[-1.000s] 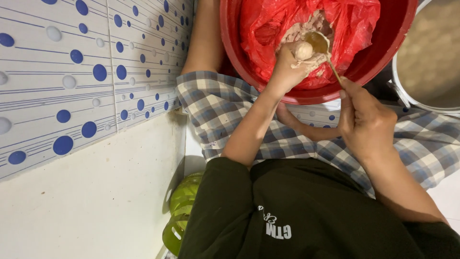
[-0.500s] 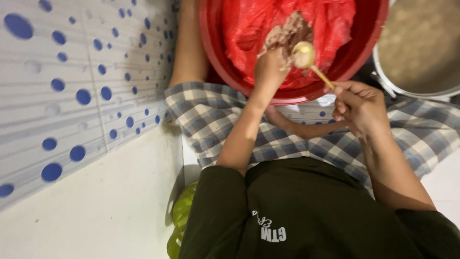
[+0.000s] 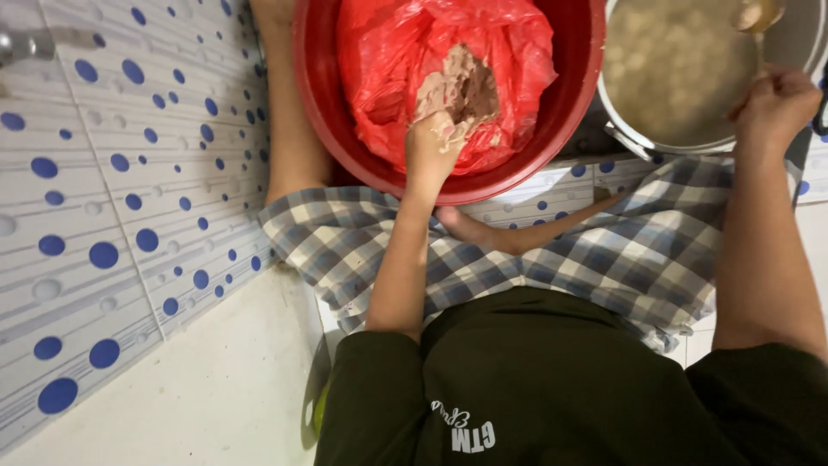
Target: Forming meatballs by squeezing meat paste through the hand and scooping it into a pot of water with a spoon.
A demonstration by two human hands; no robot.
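— What's around the hands?
— A red basin (image 3: 319, 103) encloses the left hand (image 3: 431, 147), which is closed on brownish paste (image 3: 461, 86) in a red bag (image 3: 517, 52).
— The right?
— The right hand (image 3: 772, 103), fisted on a spoon (image 3: 759, 15), is over the metal pot (image 3: 673, 78).

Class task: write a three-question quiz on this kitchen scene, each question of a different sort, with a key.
1. True or false: the left hand is in the paste inside the red bag.
2. What does the red bag sit in? A) red basin B) steel tray C) wicker basket
3. Fill in: the right hand is over the rim of the metal ___ holding pale balls.

Key
1. True.
2. A, the red basin.
3. Pot; the spoon shows at the picture's top edge.
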